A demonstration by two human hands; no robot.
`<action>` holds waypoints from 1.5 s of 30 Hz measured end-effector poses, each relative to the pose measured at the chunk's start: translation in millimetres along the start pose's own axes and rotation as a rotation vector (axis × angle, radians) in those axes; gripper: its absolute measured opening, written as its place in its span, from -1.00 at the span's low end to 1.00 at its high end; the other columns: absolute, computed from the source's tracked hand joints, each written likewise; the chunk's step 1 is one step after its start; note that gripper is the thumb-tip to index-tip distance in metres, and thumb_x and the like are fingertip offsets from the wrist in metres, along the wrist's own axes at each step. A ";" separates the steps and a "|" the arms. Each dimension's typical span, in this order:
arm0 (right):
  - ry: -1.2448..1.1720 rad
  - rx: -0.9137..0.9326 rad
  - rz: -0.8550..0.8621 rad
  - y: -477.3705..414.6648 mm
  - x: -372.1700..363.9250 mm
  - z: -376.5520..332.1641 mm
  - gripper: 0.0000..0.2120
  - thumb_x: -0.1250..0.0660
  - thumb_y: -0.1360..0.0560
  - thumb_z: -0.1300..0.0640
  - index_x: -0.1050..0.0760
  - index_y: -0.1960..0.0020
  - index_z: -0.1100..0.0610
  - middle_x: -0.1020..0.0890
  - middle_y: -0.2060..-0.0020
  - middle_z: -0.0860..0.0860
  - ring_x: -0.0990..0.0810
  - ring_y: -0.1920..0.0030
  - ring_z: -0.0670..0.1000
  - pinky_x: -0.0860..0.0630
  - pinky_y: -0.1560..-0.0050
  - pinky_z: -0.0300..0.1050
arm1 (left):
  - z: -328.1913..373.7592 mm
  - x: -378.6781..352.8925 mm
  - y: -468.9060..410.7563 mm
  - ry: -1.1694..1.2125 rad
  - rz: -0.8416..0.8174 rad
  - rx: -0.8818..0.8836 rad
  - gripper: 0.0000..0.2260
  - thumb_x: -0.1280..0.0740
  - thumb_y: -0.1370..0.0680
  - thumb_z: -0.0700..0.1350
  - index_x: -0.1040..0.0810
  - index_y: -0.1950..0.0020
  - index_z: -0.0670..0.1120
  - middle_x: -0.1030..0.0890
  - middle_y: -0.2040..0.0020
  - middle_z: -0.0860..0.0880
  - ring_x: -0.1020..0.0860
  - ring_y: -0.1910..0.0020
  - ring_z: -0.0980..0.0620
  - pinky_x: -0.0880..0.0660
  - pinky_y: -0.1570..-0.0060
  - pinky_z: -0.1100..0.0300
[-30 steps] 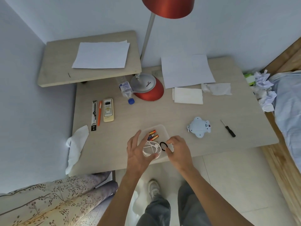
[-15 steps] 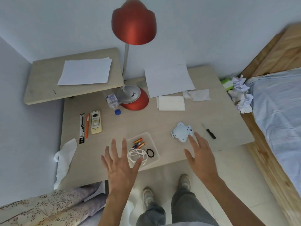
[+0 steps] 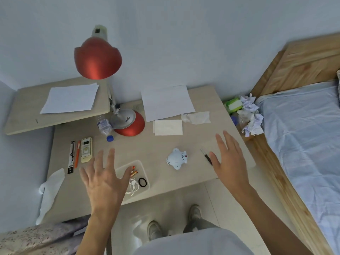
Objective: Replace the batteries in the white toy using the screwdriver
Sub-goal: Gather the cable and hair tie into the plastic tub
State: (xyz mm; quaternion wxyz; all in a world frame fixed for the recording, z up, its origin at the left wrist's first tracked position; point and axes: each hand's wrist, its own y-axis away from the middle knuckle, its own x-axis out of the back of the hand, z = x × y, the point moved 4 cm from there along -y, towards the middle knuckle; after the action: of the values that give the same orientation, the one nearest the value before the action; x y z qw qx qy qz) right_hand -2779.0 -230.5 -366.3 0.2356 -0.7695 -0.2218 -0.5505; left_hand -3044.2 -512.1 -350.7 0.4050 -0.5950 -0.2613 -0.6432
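both your hands spread flat, gripping nothing: left hand over tray, right hand beside screwdriver; toy between.

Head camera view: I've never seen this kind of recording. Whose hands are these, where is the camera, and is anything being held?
There is no machine here. A person wears one wide camera on the head, looking down past their own two bare hands, so this single picture is their view. The left hand and right hand are spread open above the pale wooden desk, holding nothing. On the desk lie the small white plastic toy, a black-handled screwdriver next to the right hand, and a clear plastic tray with small batteries, a white cable and a black ring. A red desk lamp stands behind.
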 end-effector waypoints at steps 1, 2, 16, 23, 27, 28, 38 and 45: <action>-0.006 0.003 -0.007 -3.7 -1.4 4.9 -0.38 -0.35 -0.68 -0.04 -0.30 -0.67 0.12 -0.28 -0.68 0.15 -0.29 -0.64 0.21 -0.37 -0.57 0.14 | 5.6 -0.6 0.2 -0.005 0.007 0.004 -0.23 -0.53 -0.49 0.27 -0.42 -0.61 -0.01 -0.44 -0.54 -0.20 -0.40 -0.50 -0.35 -0.25 -0.50 -0.44; -0.012 0.007 -0.017 -6.7 -3.7 9.8 -0.39 -0.35 -0.68 -0.04 -0.31 -0.66 0.12 -0.28 -0.68 0.14 -0.29 -0.64 0.21 -0.38 -0.56 0.14 | 10.3 -2.2 0.6 -0.011 0.014 0.008 -0.24 -0.53 -0.49 0.27 -0.43 -0.60 0.00 -0.45 -0.54 -0.21 -0.40 -0.49 -0.35 -0.25 -0.50 -0.44; 0.042 0.001 -0.359 -35.2 -130.1 74.5 -0.61 -0.46 -0.58 0.07 -0.49 -0.33 0.18 -0.57 -0.12 0.12 -0.55 -0.15 0.18 -0.63 0.00 0.06 | -49.0 -138.3 33.4 0.250 -0.283 0.509 -0.22 -0.48 -0.59 0.14 -0.15 -0.70 0.07 -0.45 -0.43 -0.31 -0.44 -0.36 -0.42 -0.49 -0.28 -0.35; 0.020 0.017 -0.520 -36.2 -177.6 80.5 -0.36 -0.36 -0.66 -0.01 -0.15 -0.64 -0.11 -0.48 -0.15 0.08 -0.52 -0.18 0.13 -0.61 0.05 0.05 | -88.3 -186.0 56.0 0.472 -0.297 0.590 -0.23 -0.45 -0.63 0.11 -0.09 -0.72 0.19 -0.46 -0.42 -0.27 -0.49 -0.38 -0.34 -0.46 -0.38 -0.26; 0.022 -0.028 -0.542 -37.8 -196.8 85.1 -0.36 -0.32 -0.67 0.00 -0.14 -0.66 -0.10 -0.48 -0.15 0.10 -0.52 -0.21 0.17 -0.63 -0.02 0.15 | -98.8 -197.4 63.4 0.556 -0.224 0.609 -0.25 -0.44 -0.64 0.05 -0.08 -0.71 0.20 -0.53 -0.42 -0.27 -0.52 -0.39 -0.32 -0.50 -0.26 -0.20; 0.020 -0.040 -0.536 -38.0 -200.1 86.1 -0.39 -0.31 -0.66 0.01 -0.16 -0.65 -0.09 -0.48 -0.13 0.11 -0.53 -0.19 0.19 -0.64 0.00 0.16 | -99.9 -198.5 65.4 0.570 -0.210 0.612 -0.26 -0.43 -0.65 0.06 -0.08 -0.71 0.22 -0.54 -0.43 -0.27 -0.53 -0.39 -0.32 -0.52 -0.24 -0.19; 0.015 -0.063 -0.505 -32.3 -218.3 88.4 -0.64 -0.25 -0.68 0.13 -0.35 -0.46 0.07 -0.50 -0.04 0.10 -0.59 -0.08 0.21 -0.62 0.09 0.14 | -115.4 -229.2 85.6 0.701 -0.225 0.592 -0.28 -0.32 -0.69 -0.22 -0.16 -0.67 0.38 -0.44 -0.59 -0.14 -0.42 -0.56 -0.24 -0.40 -0.51 -0.31; -0.007 -0.043 -0.517 -24.0 -224.9 89.7 -0.59 -0.19 -0.70 0.17 -0.32 -0.54 0.06 -0.39 0.02 0.04 -0.58 0.12 0.18 -0.62 0.14 0.13 | -108.8 -225.0 83.1 0.789 -0.164 0.619 -0.25 -0.24 -0.68 -0.36 -0.19 -0.70 0.31 -0.47 -0.55 -0.08 -0.54 -0.44 -0.09 -0.58 -0.39 -0.15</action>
State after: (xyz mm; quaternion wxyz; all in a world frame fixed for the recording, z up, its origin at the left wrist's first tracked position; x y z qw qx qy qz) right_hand -2793.2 -175.5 -602.9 0.0697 -0.6940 -0.4002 -0.5944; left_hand -3043.5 -598.3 -599.5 0.5783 -0.1365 -0.3127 -0.7411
